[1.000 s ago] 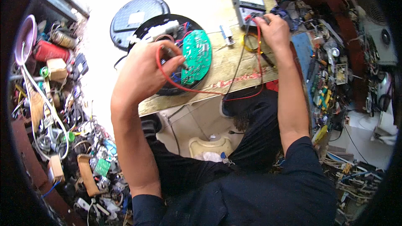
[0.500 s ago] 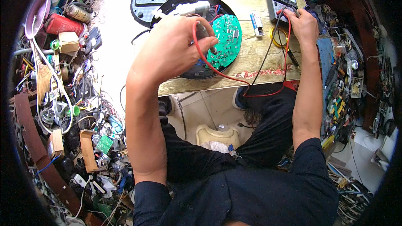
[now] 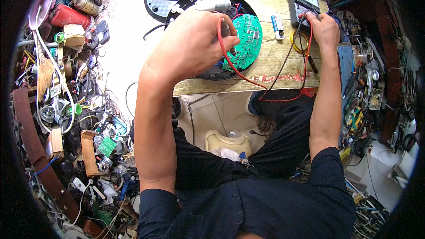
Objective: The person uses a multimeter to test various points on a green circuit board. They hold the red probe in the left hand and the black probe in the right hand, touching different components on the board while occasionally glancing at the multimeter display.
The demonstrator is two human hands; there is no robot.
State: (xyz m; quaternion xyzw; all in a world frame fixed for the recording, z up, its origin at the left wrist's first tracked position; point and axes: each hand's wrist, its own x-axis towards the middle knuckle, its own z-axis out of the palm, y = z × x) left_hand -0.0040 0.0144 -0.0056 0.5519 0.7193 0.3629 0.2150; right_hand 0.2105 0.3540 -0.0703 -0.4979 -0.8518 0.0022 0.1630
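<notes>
At the far left, a purple basin (image 3: 43,0) sits above a red container (image 3: 70,16), a straw broom (image 3: 45,73) and heaped electrical scrap; to their right, a wooden table (image 3: 195,87) carries a textured black lid (image 3: 161,2) toward its back edge; overlapping it is a round black housing (image 3: 241,2), with a white cylinder (image 3: 213,4) inside; the left hand (image 3: 195,40) reaches over this housing, fingers closed around a dark probe (image 3: 226,28) with a red lead (image 3: 239,75); the probe points down at a green circuit board (image 3: 248,40), which rests at the housing's right side; whether its tip touches, one cannot tell; farther right lie a small blue-and-white box (image 3: 278,27) and a yellow ring (image 3: 299,42); beyond them stands a black dial meter (image 3: 303,0); the right hand (image 3: 325,28) is at its lower edge, fingers bunched beside the red and black leads; what they grip, if anything, cannot be made out; more parts crowd the far right.
</notes>
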